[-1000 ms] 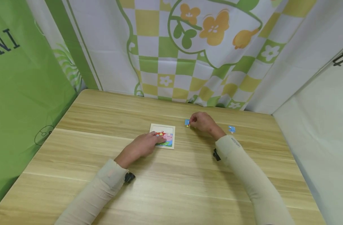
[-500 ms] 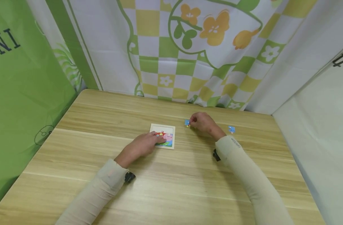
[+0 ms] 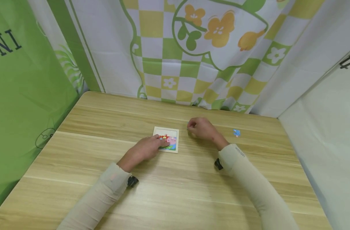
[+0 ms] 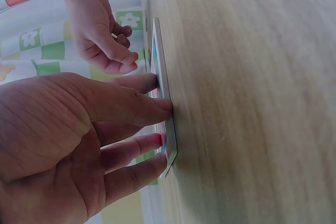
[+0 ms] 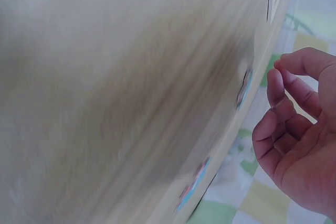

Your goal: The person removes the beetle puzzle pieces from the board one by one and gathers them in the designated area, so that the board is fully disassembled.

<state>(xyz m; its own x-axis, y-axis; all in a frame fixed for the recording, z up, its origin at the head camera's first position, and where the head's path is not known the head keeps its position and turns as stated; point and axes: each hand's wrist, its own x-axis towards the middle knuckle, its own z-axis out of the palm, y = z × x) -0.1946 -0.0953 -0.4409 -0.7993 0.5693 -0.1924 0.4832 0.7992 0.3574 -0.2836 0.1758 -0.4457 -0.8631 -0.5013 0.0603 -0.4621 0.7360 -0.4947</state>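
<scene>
My left hand (image 3: 144, 148) rests on a small square wooden jigsaw puzzle (image 3: 177, 140) in a pale frame. Its fairly straight fingers touch the picture of a pink pig, and the thumb lies at the frame's near edge in the left wrist view. Right of the puzzle hovers my right hand (image 3: 203, 128), thumb and index fingertips together, other fingers curled. Nothing shows between those fingertips. Below them, a loose puzzle piece (image 5: 244, 88) lies on the table in the right wrist view; the hand hides it from the head view. Another blue puzzle piece (image 3: 236, 132) lies farther right.
The wooden table (image 3: 169, 191) reaches back to a checked, flowered curtain (image 3: 189, 70). A green cloth (image 3: 28, 95) hangs at the left, a white one (image 3: 330, 121) at the right. A black wrist camera (image 3: 132, 181) sits under the left cuff.
My right hand has shifted slightly left towards the puzzle, covering the nearer loose piece in the head view. My left hand stays put on the puzzle.
</scene>
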